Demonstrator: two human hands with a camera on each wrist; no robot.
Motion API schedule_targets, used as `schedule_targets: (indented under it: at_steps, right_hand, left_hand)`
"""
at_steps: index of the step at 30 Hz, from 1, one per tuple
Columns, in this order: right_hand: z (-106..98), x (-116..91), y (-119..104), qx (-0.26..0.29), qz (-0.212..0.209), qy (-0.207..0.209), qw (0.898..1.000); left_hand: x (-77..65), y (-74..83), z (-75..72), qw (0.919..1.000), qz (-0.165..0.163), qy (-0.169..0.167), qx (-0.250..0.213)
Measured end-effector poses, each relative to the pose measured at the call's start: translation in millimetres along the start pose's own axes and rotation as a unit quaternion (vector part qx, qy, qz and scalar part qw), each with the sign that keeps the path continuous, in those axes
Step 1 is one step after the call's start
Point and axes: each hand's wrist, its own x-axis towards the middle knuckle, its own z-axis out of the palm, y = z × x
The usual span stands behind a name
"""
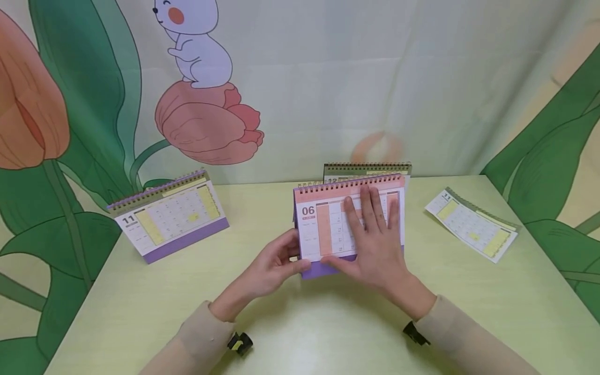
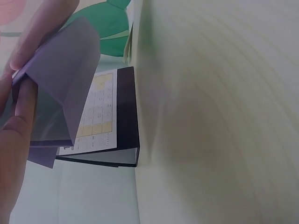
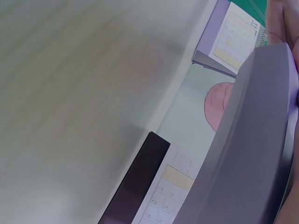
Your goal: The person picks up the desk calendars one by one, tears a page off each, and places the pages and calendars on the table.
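A spiral-bound desk calendar (image 1: pixel 308 224) with a purple base shows a pink page marked 06. My left hand (image 1: pixel 269 264) pinches its lower left corner, thumb on the front and fingers behind. Flat against the page lies my right hand (image 1: pixel 380 250), its fingers straight and pointing up. From the left wrist view, the purple base (image 2: pixel 70 65) appears raised off the table; its bent card also fills much of the right wrist view. Just behind stands a second desk calendar (image 1: pixel 334 167) with a dark base (image 3: pixel 135 182), mostly hidden by the one in my hands.
On the left of the table (image 1: pixel 309 333) stands another purple-based calendar (image 1: pixel 175 216) showing 11. A loose, slightly curved calendar page (image 1: pixel 471 224), also marked 11, lies on the right. A printed cloth (image 1: pixel 304 104) with tulips and a white animal hangs behind the table.
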Motion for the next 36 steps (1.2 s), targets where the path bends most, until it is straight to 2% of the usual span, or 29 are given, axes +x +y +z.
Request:
schedule_targets:
  at_steps: [14, 26, 36]
  right_hand:
    - [-1, 6, 7, 0.024, -0.015, -0.015, 0.999]
    - [-4, 14, 11, 0.017, -0.022, -0.020, 0.999]
    - [-6, 18, 9, -0.005, -0.039, -0.010, 0.999]
  left_hand:
    - [4.7, 0.1, -2.3, 0.9993, 0.002, -0.019, -0.033]
    - [6.3, -0.1, -2.0, 0.9991, 0.002, 0.001, -0.043]
    - [2.0, 0.2, -5.4, 0.9989, -0.019, 0.038, -0.018]
